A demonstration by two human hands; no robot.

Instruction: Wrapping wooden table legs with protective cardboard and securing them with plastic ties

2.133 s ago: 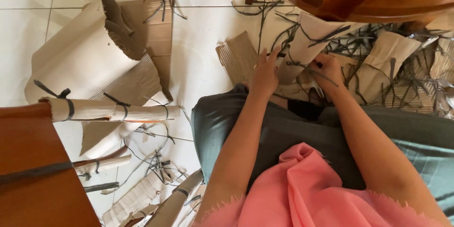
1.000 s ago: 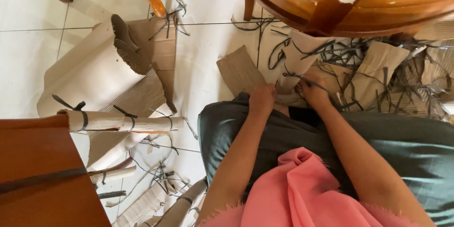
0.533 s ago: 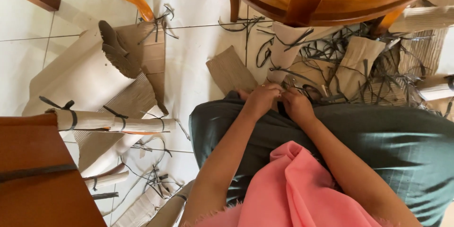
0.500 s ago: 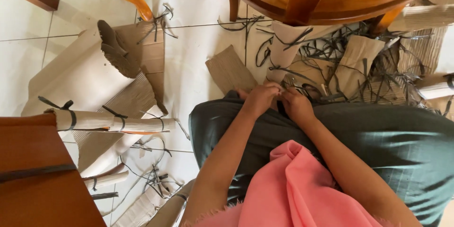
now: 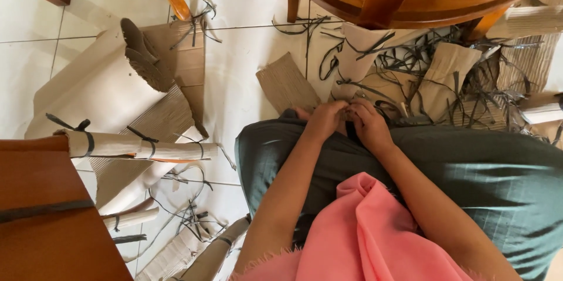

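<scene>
Bare forearms, no sleeves; left hand [image 5: 324, 121], right hand [image 5: 369, 125]; pink fringed cloth [image 5: 363, 228] over dark green garment [image 5: 469, 169].

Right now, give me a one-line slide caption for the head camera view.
Left hand and right hand meet at the knees over dark strips and corrugated cardboard pieces on a tiled floor.

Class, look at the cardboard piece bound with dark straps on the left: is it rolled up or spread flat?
Rolled up. The cardboard roll lies as a long tube on the floor, with dark straps cinched around it.

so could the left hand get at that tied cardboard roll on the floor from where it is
Probably yes: the left hand is at the knees, and open tiled floor lies between it and the tied cardboard roll, though it needs a sideways stretch.
</scene>
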